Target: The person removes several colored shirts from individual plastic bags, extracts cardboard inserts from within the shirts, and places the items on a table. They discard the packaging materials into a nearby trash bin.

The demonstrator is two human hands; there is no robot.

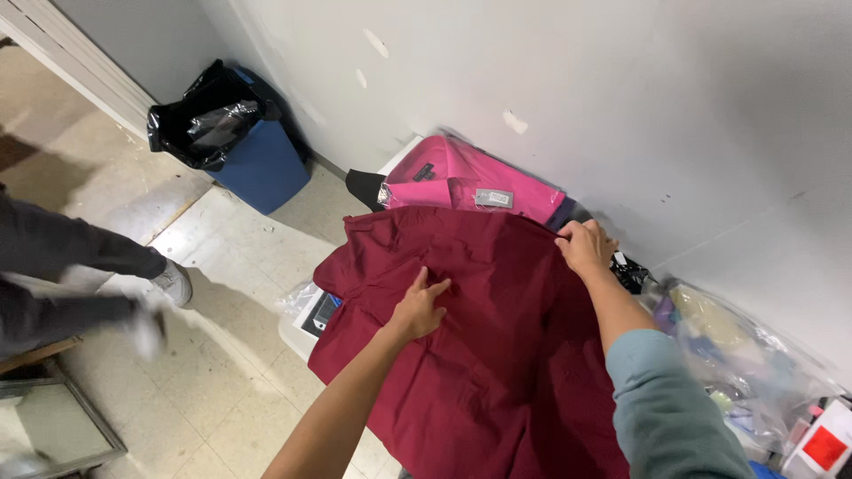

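A dark red garment (497,355) lies spread over a surface by the wall. My left hand (419,306) rests on its middle, fingers pressed flat and slightly apart on the cloth. My right hand (586,246) pinches the garment's far edge near the wall. A folded pink garment in a clear bag (461,182) lies just beyond the red one.
A blue bin with a black liner (232,133) stands by the wall at the left. Another person's legs and shoes (106,275) are on the tiled floor at the left. Clear bags of mixed items (745,355) pile up at the right. A mirror (44,426) leans at the lower left.
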